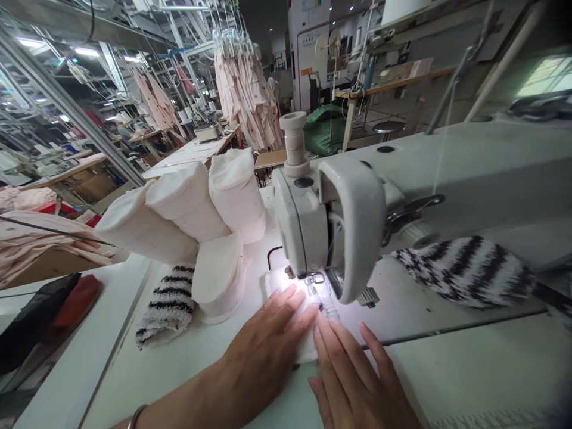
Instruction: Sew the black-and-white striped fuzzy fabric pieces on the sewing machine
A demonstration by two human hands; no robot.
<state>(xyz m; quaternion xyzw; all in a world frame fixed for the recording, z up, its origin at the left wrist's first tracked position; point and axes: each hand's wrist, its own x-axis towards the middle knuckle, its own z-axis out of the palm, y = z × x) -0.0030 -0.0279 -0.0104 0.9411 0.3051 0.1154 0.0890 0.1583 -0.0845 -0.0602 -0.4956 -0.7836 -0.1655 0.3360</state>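
Observation:
Under the lit head of a white sewing machine (308, 226) lies a piece of white fluffy fabric (308, 351). My left hand (263, 345) rests flat on it, fingers stretched toward the presser foot (317, 279). Beside it, my right hand (353, 375) has its fingers extended, their tips at the fabric's right edge near the needle area. Neither hand grips anything. Much of the fabric is hidden beneath my hands, and glare washes out the part by the foot.
Stacks of white padded pieces (183, 202) stand left of the machine, with a black-and-white striped fluffy piece (170, 304) by them. Another striped piece (469, 271) lies beneath the machine arm. Pink garments (245, 89) hang behind. Dark and red cloth (53, 322) lies at far left.

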